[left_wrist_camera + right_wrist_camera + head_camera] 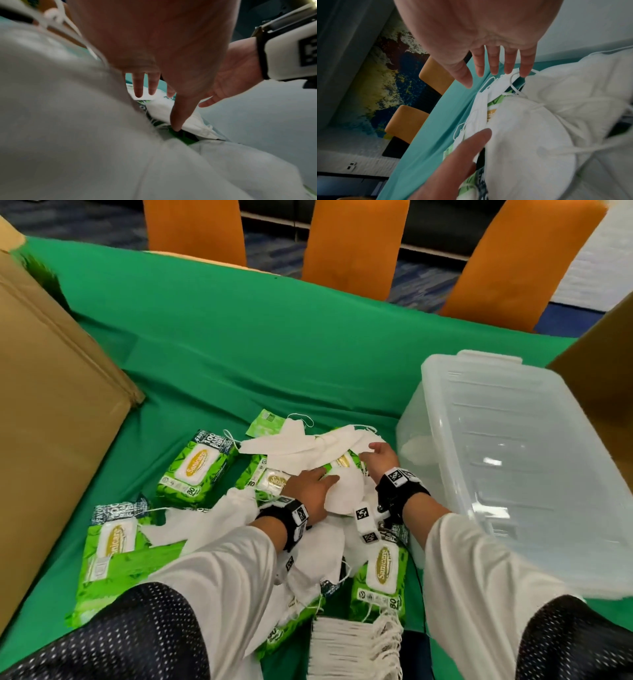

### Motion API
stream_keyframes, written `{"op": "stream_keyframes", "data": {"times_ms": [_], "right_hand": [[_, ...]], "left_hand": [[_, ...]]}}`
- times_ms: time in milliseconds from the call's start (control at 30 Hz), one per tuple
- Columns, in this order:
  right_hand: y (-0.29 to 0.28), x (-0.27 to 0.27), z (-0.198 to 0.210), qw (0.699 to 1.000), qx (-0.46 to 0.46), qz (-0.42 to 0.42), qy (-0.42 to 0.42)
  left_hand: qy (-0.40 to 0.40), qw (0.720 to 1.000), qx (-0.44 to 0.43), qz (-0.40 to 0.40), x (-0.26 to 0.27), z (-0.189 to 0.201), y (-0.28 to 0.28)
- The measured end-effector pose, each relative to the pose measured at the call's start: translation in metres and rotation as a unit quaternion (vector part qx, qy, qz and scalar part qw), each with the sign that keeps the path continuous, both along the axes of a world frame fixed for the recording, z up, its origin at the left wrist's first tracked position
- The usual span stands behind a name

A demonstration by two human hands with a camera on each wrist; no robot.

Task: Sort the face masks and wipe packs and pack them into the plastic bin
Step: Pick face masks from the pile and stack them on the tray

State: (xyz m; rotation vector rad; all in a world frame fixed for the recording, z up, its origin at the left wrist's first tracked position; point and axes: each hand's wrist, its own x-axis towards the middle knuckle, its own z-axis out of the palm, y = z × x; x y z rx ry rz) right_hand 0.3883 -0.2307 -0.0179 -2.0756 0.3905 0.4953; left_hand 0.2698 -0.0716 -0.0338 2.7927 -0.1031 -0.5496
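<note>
Green tablecloth (pixel 274 344) bare at far edge; L hand (pixel 310 491), R hand (pixel 380 457) spread flat on masks (pixel 342 491), bin (pixel 513 457) beside.

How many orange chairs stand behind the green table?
3: one chair at far left, one in the middle, one at far right. More could stand outside the picture.

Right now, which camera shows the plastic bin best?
The head view: the whole clear bin stands right of the pile, beside the right hand. The two wrist views show only pale blurred surfaces at their right edges, which I cannot tell for the bin.
</note>
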Motion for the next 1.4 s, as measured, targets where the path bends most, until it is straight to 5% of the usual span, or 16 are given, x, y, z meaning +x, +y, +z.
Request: {"op": "stream_keyframes", "data": {"times_ms": [133, 333, 567, 767, 867, 1167, 1400], "right_hand": [[0.005, 0.025, -0.021, 1.0, -0.013, -0.017, -0.002], [0.003, 0.046, -0.046, 0.997, -0.022, -0.07, -0.001], [0.004, 0.057, -0.046, 0.997, -0.067, -0.035, 0.003], [0.024, 0.023, 0.0, 0.985, 0.054, -0.13, -0.098], [0.036, -0.014, 0.038, 0.97, 0.136, -0.144, -0.14], [-0.007, -0.177, 0.111, 0.931, 0.333, -0.152, 0.015], [-0.063, -0.269, 0.115, 0.9, 0.411, -0.131, 0.056]], "left_hand": [[-0.022, 0.999, 0.037, 0.013, 0.004, -0.017, 0.013], [-0.014, 0.986, -0.112, 0.124, 0.007, -0.009, 0.035], [-0.01, 0.942, -0.176, 0.285, -0.026, 0.034, 0.095], [-0.069, 0.848, -0.336, 0.405, -0.07, 0.058, 0.122], [-0.087, 0.758, -0.472, 0.441, -0.09, 0.078, 0.114], [-0.128, 0.603, -0.604, 0.505, -0.172, 0.115, 0.042], [-0.056, 0.503, -0.686, 0.522, -0.231, 0.124, -0.02]]}}
